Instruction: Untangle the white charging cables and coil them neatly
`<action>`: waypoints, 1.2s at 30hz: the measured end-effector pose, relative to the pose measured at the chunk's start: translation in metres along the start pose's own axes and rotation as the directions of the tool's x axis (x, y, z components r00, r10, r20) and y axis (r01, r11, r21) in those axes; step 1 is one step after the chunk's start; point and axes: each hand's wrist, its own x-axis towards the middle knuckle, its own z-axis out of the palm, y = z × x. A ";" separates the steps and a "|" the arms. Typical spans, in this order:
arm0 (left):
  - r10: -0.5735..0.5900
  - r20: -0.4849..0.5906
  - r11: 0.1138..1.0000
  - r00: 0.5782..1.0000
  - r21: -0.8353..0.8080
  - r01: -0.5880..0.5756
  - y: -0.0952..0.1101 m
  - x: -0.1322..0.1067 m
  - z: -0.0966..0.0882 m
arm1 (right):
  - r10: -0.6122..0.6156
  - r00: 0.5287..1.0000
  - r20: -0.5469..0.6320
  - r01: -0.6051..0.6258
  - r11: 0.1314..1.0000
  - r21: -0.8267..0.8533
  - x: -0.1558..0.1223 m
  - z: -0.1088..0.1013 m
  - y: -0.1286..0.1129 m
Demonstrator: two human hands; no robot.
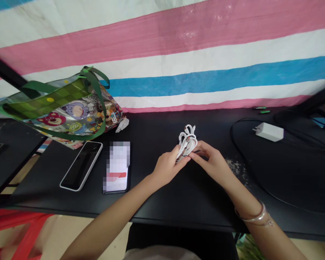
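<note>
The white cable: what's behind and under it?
Behind the white cable are the black table and, farther back, a striped sheet. The left hand hides part of its lower end; whatever lies directly underneath is covered.

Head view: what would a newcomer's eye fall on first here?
Probably the pink, white and blue striped sheet filling the background. Next, the cartoon-printed bag with green handles, towards the left end of the black table. Then the coiled white cable near the centre, held in the left hand with the right hand at it.
</note>
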 end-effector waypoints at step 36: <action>-0.025 0.051 0.999 0.998 -0.036 0.027 0.000 -0.002 0.006 | -0.005 0.993 0.122 0.001 0.999 0.032 -0.001 0.001 0.002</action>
